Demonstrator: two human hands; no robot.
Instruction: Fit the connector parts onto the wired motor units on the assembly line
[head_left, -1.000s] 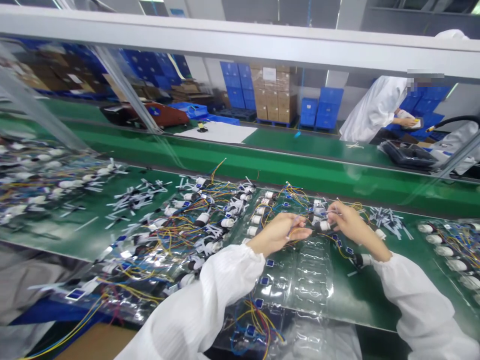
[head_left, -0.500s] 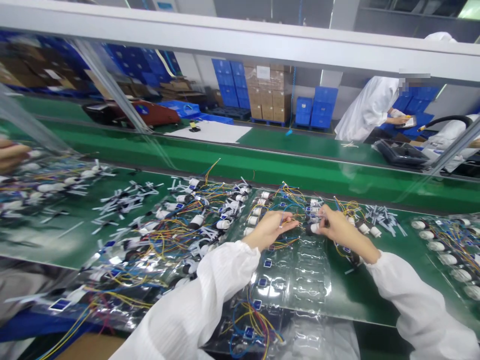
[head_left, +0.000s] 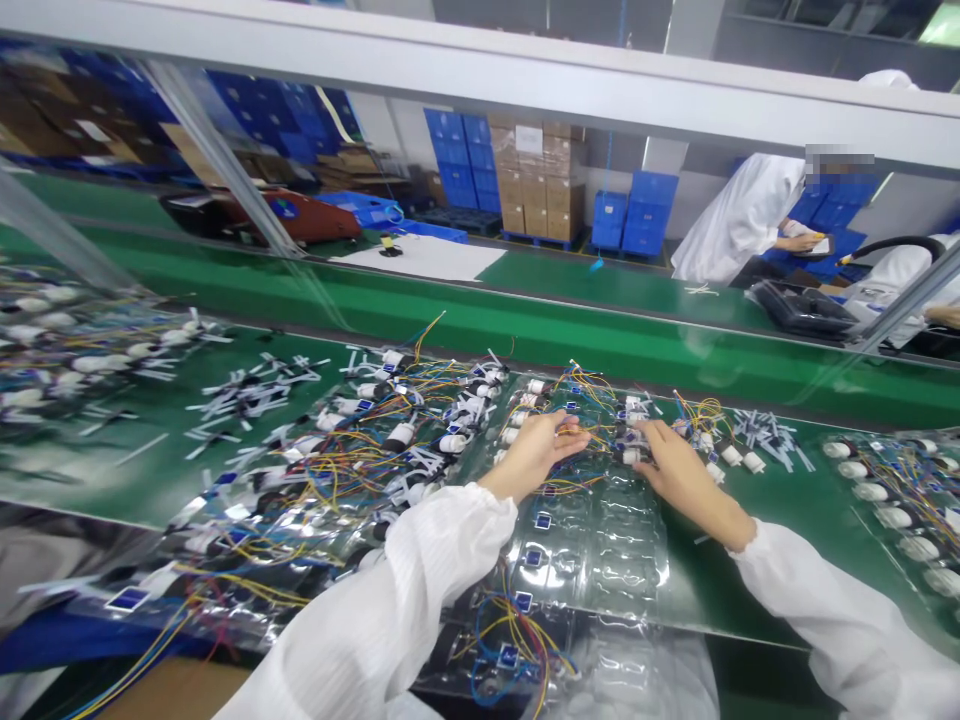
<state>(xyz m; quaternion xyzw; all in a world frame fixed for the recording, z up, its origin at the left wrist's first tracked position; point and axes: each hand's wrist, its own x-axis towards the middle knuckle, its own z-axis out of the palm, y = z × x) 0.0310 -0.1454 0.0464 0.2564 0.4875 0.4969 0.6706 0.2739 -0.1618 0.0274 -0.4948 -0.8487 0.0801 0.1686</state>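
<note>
Lying farthest left of the two hands, a crowd of white cylinders and coloured wires point(head_left: 97, 365), too dense to count, covers part of a green table point(head_left: 154, 478). Closer to the hands is one tangled pile of white strips point(head_left: 251, 395). Just left of the left hand spreads one wide heap of wired parts point(head_left: 397, 437), also uncountable.

The bare left hand point(head_left: 534, 450) is over one clear tray point(head_left: 626, 530), fingers curved beside yellow and blue wires point(head_left: 600, 435); whether it grips any cannot be told. Below it, toward the viewer, four small blue squares point(head_left: 534, 558) run in a line.

Between the two hands, which are apart, one white cylinder point(head_left: 631, 455) lies in the tray at the fingertips of the right hand point(head_left: 679, 480). That thumb and fingers are parted at its end; a firm grip cannot be made out.

Just right of the right hand are at least three loose cylinders point(head_left: 730, 455), then one pile of pale strips point(head_left: 772, 435). Beyond it, one co-worker point(head_left: 739, 220) in white bends forward. Farthest right, at least six white cylinders form a slanting row point(head_left: 898, 517).
</note>
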